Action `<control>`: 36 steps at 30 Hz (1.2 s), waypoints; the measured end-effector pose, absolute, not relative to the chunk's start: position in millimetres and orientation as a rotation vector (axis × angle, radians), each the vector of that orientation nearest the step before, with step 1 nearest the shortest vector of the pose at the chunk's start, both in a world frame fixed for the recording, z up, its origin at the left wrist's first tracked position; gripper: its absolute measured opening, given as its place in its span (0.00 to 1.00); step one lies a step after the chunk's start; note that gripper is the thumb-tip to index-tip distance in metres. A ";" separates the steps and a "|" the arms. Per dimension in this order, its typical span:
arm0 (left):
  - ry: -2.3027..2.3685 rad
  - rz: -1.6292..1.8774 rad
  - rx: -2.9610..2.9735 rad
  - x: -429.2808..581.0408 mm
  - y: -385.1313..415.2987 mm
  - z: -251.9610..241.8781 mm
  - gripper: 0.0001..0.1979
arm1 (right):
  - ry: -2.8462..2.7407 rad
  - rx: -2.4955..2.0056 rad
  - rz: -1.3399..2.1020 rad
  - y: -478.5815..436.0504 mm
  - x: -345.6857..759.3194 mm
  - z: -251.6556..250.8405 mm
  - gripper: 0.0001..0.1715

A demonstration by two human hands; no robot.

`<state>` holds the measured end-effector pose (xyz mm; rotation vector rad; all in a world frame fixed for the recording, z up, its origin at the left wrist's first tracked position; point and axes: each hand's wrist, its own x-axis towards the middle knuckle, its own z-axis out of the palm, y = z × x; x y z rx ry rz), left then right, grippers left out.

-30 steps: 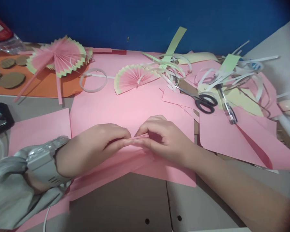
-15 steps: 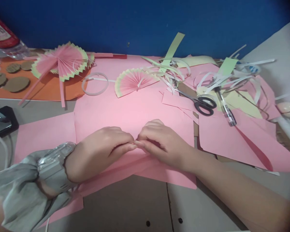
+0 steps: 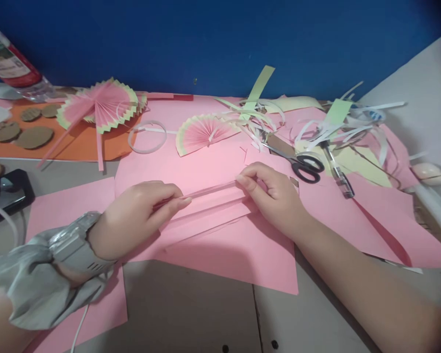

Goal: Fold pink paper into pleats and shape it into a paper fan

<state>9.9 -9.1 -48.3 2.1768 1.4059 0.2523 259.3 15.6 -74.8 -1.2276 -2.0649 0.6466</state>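
A pleated strip of pink paper lies folded lengthwise on a larger pink sheet. My left hand pinches the strip's left end, fingers closed on the fold. At the strip's right end my right hand pinches it between thumb and fingertips. The two hands are well apart along the strip. A grey watch and grey sleeve cover my left wrist.
Finished pink-and-cream paper fans lie at the back. Black scissors and a pen rest right of my right hand among curled paper strips. A tape ring, brown cardboard discs on orange paper, a bottle, a phone.
My hands, which met at the middle of the strip, have slid apart to its two ends. The strip has also been carried a little farther from me.
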 end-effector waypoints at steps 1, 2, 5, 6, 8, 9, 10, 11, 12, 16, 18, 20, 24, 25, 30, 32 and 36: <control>1.434 0.271 2.155 9.1 -8.8 -48.8 0.19 | -2.054 -1.242 0.616 15.9 259.6 -75.5 0.12; 1.461 0.293 2.136 8.4 -8.5 -49.6 0.19 | -2.040 -1.256 0.594 16.1 259.9 -76.4 0.12; 1.512 0.372 2.089 6.6 -7.5 -53.1 0.18 | -2.004 -1.293 0.562 16.8 260.8 -79.7 0.12; 1.516 0.390 2.068 6.4 -7.1 -54.2 0.17 | -1.999 -1.298 0.550 16.9 261.1 -80.9 0.12; 1.510 0.408 2.020 6.4 -6.2 -55.9 0.16 | -1.996 -1.299 0.529 17.1 261.6 -83.0 0.12; 1.503 0.408 1.999 6.6 -5.9 -56.2 0.16 | -1.998 -1.299 0.523 17.1 261.7 -83.8 0.12; 1.498 0.404 1.984 6.7 -5.6 -56.3 0.16 | -1.999 -1.299 0.519 17.0 261.8 -84.4 0.12; 1.492 0.401 1.976 6.8 -5.4 -56.1 0.16 | -1.998 -1.302 0.516 16.8 261.8 -84.7 0.12; 1.486 0.397 1.973 6.7 -5.1 -55.8 0.17 | -1.999 -1.309 0.518 16.6 261.7 -84.7 0.12; 1.448 0.424 1.983 5.2 -3.6 -55.0 0.16 | -2.001 -1.367 0.544 16.2 262.1 -83.3 0.12; 1.431 0.454 1.999 4.0 -2.6 -56.0 0.14 | -1.996 -1.391 0.546 16.5 262.7 -82.6 0.12; 1.422 0.476 2.005 2.5 -1.7 -58.0 0.13 | -1.992 -1.407 0.541 16.9 263.5 -82.4 0.12; 1.416 0.501 1.932 -0.7 -0.4 -61.6 0.14 | -1.968 -1.434 0.555 17.6 263.8 -82.1 0.12; 1.416 0.507 1.898 -1.5 0.0 -62.0 0.14 | -1.954 -1.436 0.566 17.6 263.6 -82.0 0.12; 1.385 0.523 1.793 -5.7 2.9 -60.5 0.14 | -1.920 -1.448 0.607 17.4 262.6 -82.0 0.11; 1.372 0.521 1.804 -7.5 4.3 -60.0 0.14 | -1.917 -1.444 0.611 17.3 262.6 -82.2 0.11; 1.377 0.492 1.835 -10.7 7.0 -60.4 0.16 | -1.912 -1.445 0.614 17.9 262.8 -81.3 0.12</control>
